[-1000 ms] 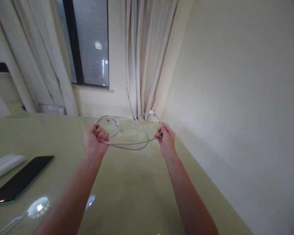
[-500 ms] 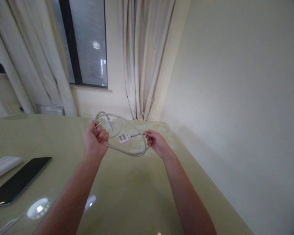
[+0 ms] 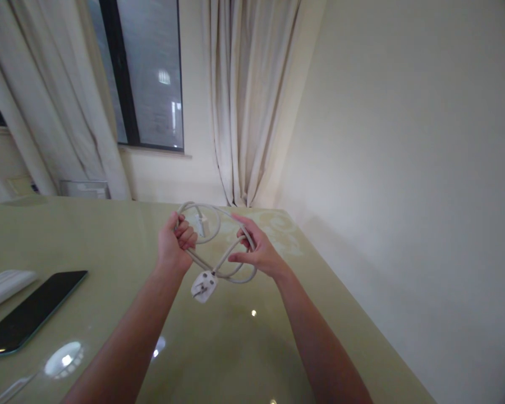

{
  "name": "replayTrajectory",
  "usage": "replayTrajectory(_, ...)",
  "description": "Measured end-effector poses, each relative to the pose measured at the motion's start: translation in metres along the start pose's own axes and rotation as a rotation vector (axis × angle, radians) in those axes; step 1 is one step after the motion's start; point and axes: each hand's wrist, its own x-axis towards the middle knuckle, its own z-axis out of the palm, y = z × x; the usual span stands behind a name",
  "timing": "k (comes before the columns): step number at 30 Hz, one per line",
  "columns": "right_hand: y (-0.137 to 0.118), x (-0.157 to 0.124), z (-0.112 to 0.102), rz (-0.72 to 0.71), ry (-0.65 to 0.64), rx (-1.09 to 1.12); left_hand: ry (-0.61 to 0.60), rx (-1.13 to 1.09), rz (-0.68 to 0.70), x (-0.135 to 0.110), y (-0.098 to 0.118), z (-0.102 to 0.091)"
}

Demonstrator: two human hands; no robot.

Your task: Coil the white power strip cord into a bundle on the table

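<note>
Premises: a room corner with a plain cream wall [image 3: 404, 140] to the right, long off-white curtains [image 3: 244, 101] hanging at the corner and a dark-framed window [image 3: 151, 73] beyond. Below these runs a glossy pale green tabletop [image 3: 219, 348], which reflects ceiling lights. At its left edge lie a flat black glass-faced tablet [image 3: 29, 311] and, just beside that, a white ridged flat object [image 3: 4, 283] only partly in view; both are well apart from the work. The person's two bare forearms reach forward over the middle of the tabletop. The left hand [image 3: 174, 247] is closed into a fist round several turns of a thick white rubber power cable [image 3: 240, 279]; this grip keeps the loops bunched and lifted off the surface. The right hand [image 3: 256, 252] is held with its fingers spread, index finger and thumb extended, the loop crossing the fingers; it appears to steady the coil rather than clamp it. The cable's white square wall plug [image 3: 203, 285] is the free end and so dangles below the left fist, between the hands and just above the tabletop. A small white connector [image 3: 202, 224] shows inside the upper loop, near the left knuckles.
</note>
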Motion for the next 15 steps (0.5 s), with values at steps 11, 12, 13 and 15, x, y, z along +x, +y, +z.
replayTrajectory(11, -0.003, 0.009, -0.002, -0.212, 0.740, -0.194, -0.007, 0.268, 0.098, 0.003, -0.010, -0.002)
replayTrajectory(12, -0.006, 0.009, -0.007, -0.215, 0.808, -0.160, -0.003, 0.284, 0.119, 0.003, -0.011, -0.002)
replayTrajectory(13, -0.009, 0.009, -0.013, -0.213, 0.875, -0.100, 0.004, 0.287, 0.139, 0.004, -0.011, -0.002)
replayTrajectory(15, -0.016, 0.008, -0.027, -0.208, 1.005, 0.032, 0.017, 0.270, 0.166, 0.007, -0.012, -0.005)
